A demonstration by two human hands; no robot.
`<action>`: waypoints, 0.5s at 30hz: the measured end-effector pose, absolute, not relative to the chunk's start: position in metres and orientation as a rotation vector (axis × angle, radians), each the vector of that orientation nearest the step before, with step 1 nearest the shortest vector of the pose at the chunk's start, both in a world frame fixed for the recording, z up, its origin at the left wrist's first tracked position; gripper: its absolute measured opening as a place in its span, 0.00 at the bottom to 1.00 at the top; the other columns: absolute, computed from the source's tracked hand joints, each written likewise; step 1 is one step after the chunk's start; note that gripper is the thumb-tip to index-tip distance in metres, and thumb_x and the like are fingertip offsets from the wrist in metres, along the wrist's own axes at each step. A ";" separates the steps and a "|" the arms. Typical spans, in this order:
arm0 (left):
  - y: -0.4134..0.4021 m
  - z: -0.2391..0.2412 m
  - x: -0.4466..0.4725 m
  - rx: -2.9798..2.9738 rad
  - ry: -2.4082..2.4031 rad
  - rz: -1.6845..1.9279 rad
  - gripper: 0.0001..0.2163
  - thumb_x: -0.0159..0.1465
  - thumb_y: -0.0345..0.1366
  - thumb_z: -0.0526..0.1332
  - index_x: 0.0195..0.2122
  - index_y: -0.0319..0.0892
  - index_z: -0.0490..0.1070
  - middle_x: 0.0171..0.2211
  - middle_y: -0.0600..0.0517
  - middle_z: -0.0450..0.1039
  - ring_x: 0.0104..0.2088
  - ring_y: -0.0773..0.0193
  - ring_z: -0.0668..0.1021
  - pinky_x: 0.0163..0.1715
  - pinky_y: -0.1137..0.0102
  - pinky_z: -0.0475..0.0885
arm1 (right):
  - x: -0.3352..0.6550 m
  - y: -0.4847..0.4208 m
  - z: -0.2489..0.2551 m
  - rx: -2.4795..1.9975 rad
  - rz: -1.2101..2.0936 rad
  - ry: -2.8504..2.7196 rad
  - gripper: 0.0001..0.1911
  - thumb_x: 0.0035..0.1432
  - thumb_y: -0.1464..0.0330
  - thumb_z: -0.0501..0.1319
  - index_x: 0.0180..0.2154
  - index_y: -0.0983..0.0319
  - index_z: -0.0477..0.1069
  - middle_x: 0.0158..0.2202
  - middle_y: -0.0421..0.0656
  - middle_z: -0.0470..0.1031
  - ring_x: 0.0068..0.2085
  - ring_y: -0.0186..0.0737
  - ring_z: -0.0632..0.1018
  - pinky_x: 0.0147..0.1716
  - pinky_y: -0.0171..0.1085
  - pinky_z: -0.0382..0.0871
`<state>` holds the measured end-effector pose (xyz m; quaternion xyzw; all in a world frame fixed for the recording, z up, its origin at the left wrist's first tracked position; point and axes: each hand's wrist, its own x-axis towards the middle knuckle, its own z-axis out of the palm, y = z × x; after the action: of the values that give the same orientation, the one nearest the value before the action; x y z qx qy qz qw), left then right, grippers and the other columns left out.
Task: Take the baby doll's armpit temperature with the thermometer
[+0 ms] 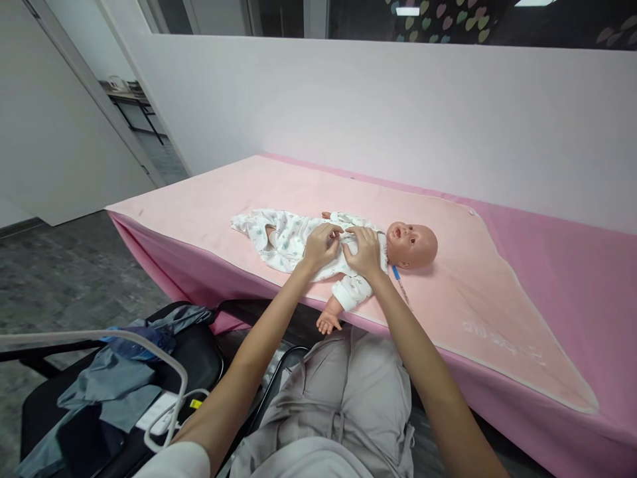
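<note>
A baby doll (412, 244) lies on its back, head to the right, in a white patterned romper (288, 232). My left hand (322, 245) rests on the front of the romper, fingers curled and thumb drawn in, pinching the cloth. Right beside it, my right hand (364, 249) also pinches the fabric near the chest. The fingertips of both hands nearly meet; the exact bit of cloth between them is too small to make out. One doll arm (330, 315) hangs over the near edge of the table. Close to the doll's neck lies a slim stick with a blue end (397, 273).
A pale pink mat (478, 292) covers much of the table, over a darker pink cloth (562, 265). Behind stands a white wall (398, 119) with a window above. Clothes (114, 378) and a pale cable (169, 358) lie on a black chair at the left.
</note>
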<state>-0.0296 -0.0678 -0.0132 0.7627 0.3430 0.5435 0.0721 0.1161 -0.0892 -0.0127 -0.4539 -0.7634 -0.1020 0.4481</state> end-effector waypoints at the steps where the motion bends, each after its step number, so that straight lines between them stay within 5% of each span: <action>1: -0.068 -0.012 -0.032 2.229 1.043 1.711 0.08 0.55 0.26 0.53 0.34 0.41 0.68 0.31 0.52 0.70 0.33 0.64 0.72 0.37 0.69 0.67 | 0.116 -0.089 -0.013 -1.133 -0.266 -1.863 0.13 0.52 0.70 0.56 0.41 0.62 0.66 0.39 0.45 0.72 0.43 0.46 0.69 0.45 0.42 0.59; 5: -0.075 -0.005 -0.056 1.981 1.150 1.886 0.06 0.59 0.30 0.53 0.33 0.41 0.69 0.32 0.51 0.72 0.34 0.64 0.72 0.37 0.69 0.67 | 0.117 -0.092 -0.014 -1.120 -0.335 -1.777 0.13 0.54 0.71 0.55 0.42 0.63 0.66 0.42 0.48 0.71 0.45 0.46 0.69 0.46 0.43 0.59; 15: -0.086 -0.023 -0.087 2.423 1.225 1.227 0.11 0.57 0.37 0.60 0.41 0.46 0.73 0.41 0.53 0.75 0.44 0.59 0.72 0.48 0.63 0.60 | 0.093 -0.096 -0.012 -0.963 -0.432 -2.163 0.09 0.58 0.69 0.56 0.40 0.63 0.70 0.45 0.47 0.72 0.46 0.44 0.69 0.51 0.45 0.56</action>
<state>-0.0872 -0.0858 -0.0226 0.8105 0.4099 0.4104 0.0808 0.0932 -0.0957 -0.0117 -0.3733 -0.8388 -0.1675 0.3592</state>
